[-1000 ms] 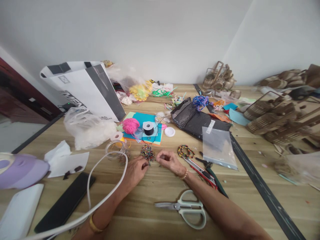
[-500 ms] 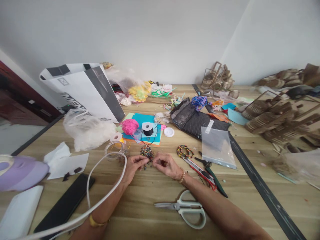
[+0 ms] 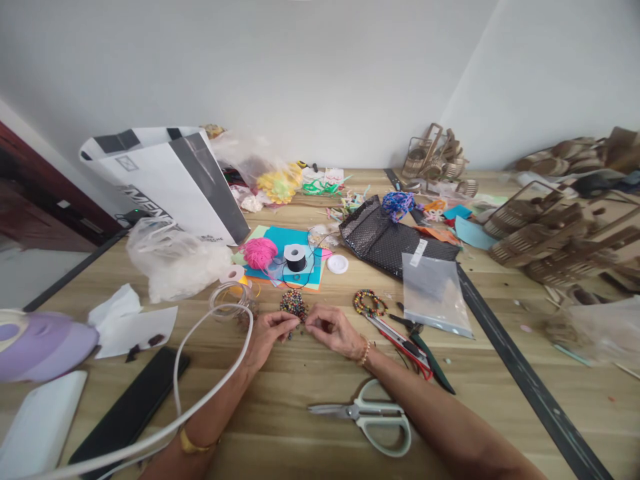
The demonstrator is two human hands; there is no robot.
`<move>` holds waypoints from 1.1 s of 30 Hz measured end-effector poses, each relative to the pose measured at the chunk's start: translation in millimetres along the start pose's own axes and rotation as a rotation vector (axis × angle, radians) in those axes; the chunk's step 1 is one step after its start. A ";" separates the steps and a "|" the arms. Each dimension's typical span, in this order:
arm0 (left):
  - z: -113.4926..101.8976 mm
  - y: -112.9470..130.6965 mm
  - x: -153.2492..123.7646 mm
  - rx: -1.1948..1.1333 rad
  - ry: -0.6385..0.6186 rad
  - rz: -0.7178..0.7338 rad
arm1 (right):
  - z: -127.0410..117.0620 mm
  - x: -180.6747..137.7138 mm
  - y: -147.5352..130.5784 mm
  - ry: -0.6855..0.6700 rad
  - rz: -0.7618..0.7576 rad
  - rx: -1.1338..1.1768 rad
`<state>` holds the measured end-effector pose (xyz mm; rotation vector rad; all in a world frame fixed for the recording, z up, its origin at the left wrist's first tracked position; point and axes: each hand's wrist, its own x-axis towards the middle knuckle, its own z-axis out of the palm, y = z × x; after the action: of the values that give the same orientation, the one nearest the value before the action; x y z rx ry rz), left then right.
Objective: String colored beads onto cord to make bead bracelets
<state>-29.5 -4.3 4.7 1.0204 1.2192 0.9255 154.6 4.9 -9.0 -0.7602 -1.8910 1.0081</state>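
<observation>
Small multicoloured beads lie in a pile on the wooden table. At the pile's near left edge, my left hand has thumb and forefinger pinched together. My right hand is pinched too, its fingertips almost meeting the left ones at the near right of the pile. What sits between the fingertips is too small to make out. A spool of black cord stands behind the beads, a loose strand trailing from it. To the right lies a coiled beaded bracelet.
Scissors lie under my right forearm's left side. A red utility knife and green-handled pliers lie to the right. A white cable loops over my left forearm. Pink yarn and a zip bag lie farther back.
My left fingertips have shifted very slightly right, closer to the right ones. Everything else looks the same.
</observation>
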 end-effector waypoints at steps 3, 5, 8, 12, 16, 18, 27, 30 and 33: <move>-0.3 -0.5 0.0 0.007 -0.014 0.012 | 0.3 -0.2 0.5 0.002 -0.002 -0.001; -0.3 -0.2 -0.1 0.010 -0.017 0.013 | 0.1 -0.3 0.2 0.002 0.004 -0.012; -0.1 0.6 -0.3 0.013 -0.018 0.009 | -0.6 -0.3 -0.7 0.006 0.010 -0.026; 0.1 0.3 0.2 0.003 -0.011 0.007 | -1.1 -0.2 -0.6 0.010 0.002 -0.024; -0.8 -1.2 1.4 -0.009 -0.009 0.003 | -0.9 -0.3 -0.1 0.001 -0.008 -0.010; -1.1 -1.7 1.8 -0.015 -0.005 0.001 | -0.8 -0.4 -0.1 -0.002 -0.011 -0.001; 0.9 2.1 0.0 -0.023 -0.015 -0.011 | -0.8 -0.2 -0.2 -0.009 -0.011 -0.002; 1.5 3.3 -0.2 -0.029 -0.014 -0.019 | -0.9 -0.2 0.2 -0.012 -0.004 -0.011; 1.7 3.5 -0.1 -0.030 -0.014 -0.013 | -0.9 -0.2 0.4 -0.012 -0.007 -0.018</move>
<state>-27.9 -3.6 8.1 0.9923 1.1960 0.9229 155.5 5.2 -9.1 -0.7593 -1.9137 0.9945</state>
